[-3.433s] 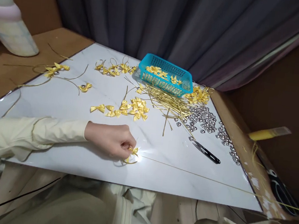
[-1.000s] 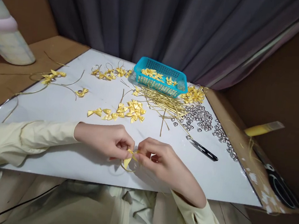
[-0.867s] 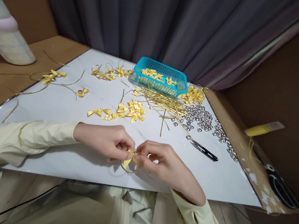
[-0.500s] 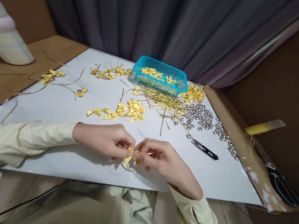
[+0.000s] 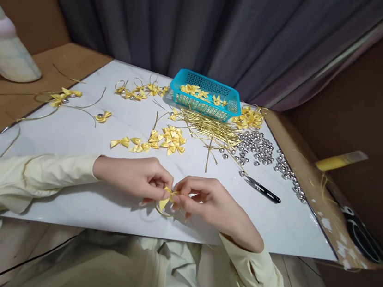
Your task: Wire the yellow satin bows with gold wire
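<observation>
My left hand [image 5: 138,179] and right hand [image 5: 208,204] pinch a yellow bow [image 5: 167,199] between them, its gold cord [image 5: 162,213] curving below my fingertips. Beyond my left hand lie more bows [image 5: 171,140].

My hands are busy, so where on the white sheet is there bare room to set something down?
One bare patch of the white sheet lies between the left sleeve and the lone bow. Another lies right of the right hand, between the black snips and the near edge. It is crowded around the blue basket, gold wires and silver beads.
</observation>
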Demonstrator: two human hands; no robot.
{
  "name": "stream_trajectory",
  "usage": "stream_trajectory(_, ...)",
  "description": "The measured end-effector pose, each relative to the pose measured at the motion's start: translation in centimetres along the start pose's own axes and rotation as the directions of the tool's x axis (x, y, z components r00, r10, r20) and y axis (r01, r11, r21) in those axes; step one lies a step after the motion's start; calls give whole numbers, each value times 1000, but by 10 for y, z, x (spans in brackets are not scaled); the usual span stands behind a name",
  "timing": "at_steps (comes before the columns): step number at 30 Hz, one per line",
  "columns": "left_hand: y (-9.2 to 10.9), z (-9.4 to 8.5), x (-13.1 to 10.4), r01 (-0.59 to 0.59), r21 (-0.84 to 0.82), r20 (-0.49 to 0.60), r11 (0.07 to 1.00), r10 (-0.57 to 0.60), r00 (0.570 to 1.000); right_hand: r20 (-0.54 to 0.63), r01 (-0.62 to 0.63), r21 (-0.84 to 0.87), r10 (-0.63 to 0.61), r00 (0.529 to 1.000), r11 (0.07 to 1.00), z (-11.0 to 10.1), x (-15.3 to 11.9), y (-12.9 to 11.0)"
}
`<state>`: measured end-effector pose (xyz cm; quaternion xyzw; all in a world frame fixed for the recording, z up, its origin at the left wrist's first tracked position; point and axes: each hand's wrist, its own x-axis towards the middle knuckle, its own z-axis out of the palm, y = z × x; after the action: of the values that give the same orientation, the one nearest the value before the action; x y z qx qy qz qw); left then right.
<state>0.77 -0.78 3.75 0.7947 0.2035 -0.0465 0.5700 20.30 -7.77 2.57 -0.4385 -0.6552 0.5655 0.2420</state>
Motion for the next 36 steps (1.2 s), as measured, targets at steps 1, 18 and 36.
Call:
stream_trajectory(1,-1,0,0,4,-7,1,1000,-4,1000,-7,14,-43,-14,1000,999,0,0,-1)
stream_trajectory(18,-11,-12,-2,55,-312,152,949,-7,988,-40,110,-317,-129,991,942,-10,0,-15)
stream_trajectory(36,4,-10,5,-164,271,12,949,167,986,51,246,-446,-250,967,861,-12,0,-17)
